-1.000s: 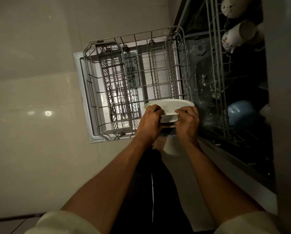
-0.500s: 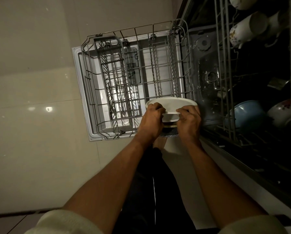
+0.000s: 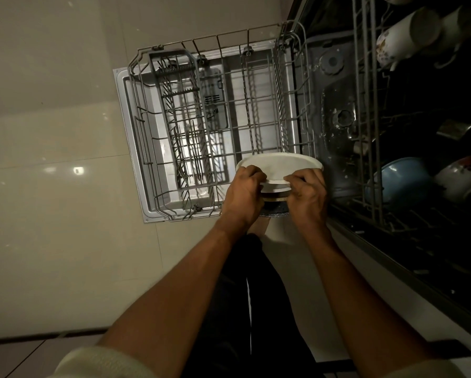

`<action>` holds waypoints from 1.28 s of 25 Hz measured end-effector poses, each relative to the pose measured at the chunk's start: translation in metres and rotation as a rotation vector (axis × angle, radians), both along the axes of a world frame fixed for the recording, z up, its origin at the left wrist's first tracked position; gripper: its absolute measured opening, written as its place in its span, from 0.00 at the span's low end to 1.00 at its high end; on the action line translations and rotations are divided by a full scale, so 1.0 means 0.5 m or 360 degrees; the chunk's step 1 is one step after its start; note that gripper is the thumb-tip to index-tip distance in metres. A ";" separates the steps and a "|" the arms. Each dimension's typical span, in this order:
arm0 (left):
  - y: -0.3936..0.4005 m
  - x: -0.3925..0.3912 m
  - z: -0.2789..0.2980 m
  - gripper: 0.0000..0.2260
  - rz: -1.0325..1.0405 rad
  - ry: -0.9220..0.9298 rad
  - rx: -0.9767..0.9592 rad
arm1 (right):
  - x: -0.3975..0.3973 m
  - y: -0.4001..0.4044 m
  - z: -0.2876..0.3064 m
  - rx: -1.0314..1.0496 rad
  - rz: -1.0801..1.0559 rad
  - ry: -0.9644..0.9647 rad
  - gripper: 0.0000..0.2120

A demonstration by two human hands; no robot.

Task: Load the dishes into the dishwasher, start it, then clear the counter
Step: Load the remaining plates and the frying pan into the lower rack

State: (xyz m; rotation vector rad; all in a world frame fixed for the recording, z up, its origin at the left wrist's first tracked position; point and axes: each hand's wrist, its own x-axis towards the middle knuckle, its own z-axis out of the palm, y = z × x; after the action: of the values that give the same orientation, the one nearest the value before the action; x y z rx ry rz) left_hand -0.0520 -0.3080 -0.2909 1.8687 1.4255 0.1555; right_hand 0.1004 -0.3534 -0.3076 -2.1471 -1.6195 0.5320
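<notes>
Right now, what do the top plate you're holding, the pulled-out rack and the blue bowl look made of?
Top plate: probably glazed ceramic, white and smooth with a thick rim; melamine is possible. Rack: metal wire with a grey coating, thin rods in a grid. Blue bowl: glossy ceramic or enamel; the dim light leaves it open.

So the lower rack [image 3: 220, 126] is pulled out over the open door, and most of its right half is bare wire, plenty of room to drop something in. The left side is taken up by the cutlery basket [image 3: 185, 118] with a few forks [image 3: 186, 154] standing in it. Both hands, left hand [image 3: 243, 193] and right hand [image 3: 306, 196], grip a stack of plates [image 3: 279, 166] at the rack's near right corner. The upper rack [image 3: 370, 110] on the right is crowded: mugs [image 3: 403, 34] at the far end, a blue bowl [image 3: 400, 178] nearer.
</notes>
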 end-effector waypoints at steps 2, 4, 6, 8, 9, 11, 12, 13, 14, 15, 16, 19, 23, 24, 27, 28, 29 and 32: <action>-0.009 0.000 0.002 0.14 -0.0029 0.0011 -0.0015 | 0.004 -0.006 0.007 -0.0022 0.0016 -0.0003 0.20; -0.014 -0.001 0.003 0.14 -0.0033 -0.0021 -0.0041 | 0.008 -0.007 0.009 -0.0032 0.0045 0.0000 0.19; -0.015 -0.001 0.003 0.15 -0.0035 -0.0038 -0.0053 | 0.010 -0.006 0.007 -0.0050 0.0055 0.0001 0.20; -0.012 -0.002 0.004 0.16 -0.0026 -0.0014 -0.0052 | 0.010 -0.001 0.005 -0.0056 0.0068 -0.0004 0.20; -0.010 -0.002 0.005 0.16 -0.0017 0.0009 -0.0056 | 0.009 0.002 0.003 -0.0059 0.0071 -0.0002 0.20; -0.006 -0.005 0.004 0.16 -0.0007 0.0028 -0.0068 | 0.006 0.008 -0.003 -0.0070 0.0068 0.0005 0.19; -0.005 -0.008 0.001 0.16 -0.0012 0.0016 -0.0074 | 0.004 0.010 -0.007 -0.0075 0.0067 0.0004 0.18; -0.004 -0.009 -0.001 0.16 -0.0020 0.0008 -0.0085 | 0.002 0.011 -0.012 -0.0089 0.0068 0.0004 0.18; -0.003 -0.011 -0.004 0.16 -0.0028 0.0008 -0.0103 | 0.000 0.011 -0.018 -0.0115 0.0072 0.0006 0.18; -0.003 -0.013 -0.008 0.16 -0.0041 0.0022 -0.0130 | -0.002 0.011 -0.026 -0.0151 0.0077 0.0001 0.18; -0.003 -0.016 -0.014 0.16 -0.0062 0.0041 -0.0154 | -0.004 0.011 -0.034 -0.0187 0.0075 -0.0003 0.18; -0.007 -0.024 -0.040 0.15 -0.0143 0.0092 -0.0219 | -0.011 0.011 -0.053 -0.0265 0.0015 0.0041 0.19; -0.003 -0.033 -0.043 0.17 -0.0177 0.0128 -0.0364 | -0.026 0.022 -0.056 -0.0322 0.0016 0.0083 0.19; -0.001 -0.032 -0.040 0.20 -0.0197 0.0144 -0.0386 | -0.027 0.026 -0.057 -0.0361 0.0018 0.0086 0.19; 0.002 -0.032 -0.025 0.26 -0.0278 0.0120 -0.0486 | -0.022 0.033 -0.063 -0.0531 0.0030 0.0043 0.20; 0.001 -0.031 -0.020 0.27 -0.0282 0.0094 -0.0510 | -0.021 0.033 -0.062 -0.0553 0.0019 0.0037 0.20; 0.000 -0.030 -0.015 0.28 -0.0268 0.0080 -0.0531 | -0.021 0.031 -0.057 -0.0553 0.0005 0.0037 0.20; -0.007 -0.026 -0.002 0.31 -0.0245 0.0065 -0.0527 | -0.034 0.015 -0.040 -0.0506 0.0046 -0.0043 0.21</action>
State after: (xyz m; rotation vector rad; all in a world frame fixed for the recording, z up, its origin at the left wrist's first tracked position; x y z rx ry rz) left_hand -0.0648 -0.3113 -0.2918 1.7032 1.2420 -0.1855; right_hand 0.0835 -0.3460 -0.3274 -2.3653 -1.6764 0.8209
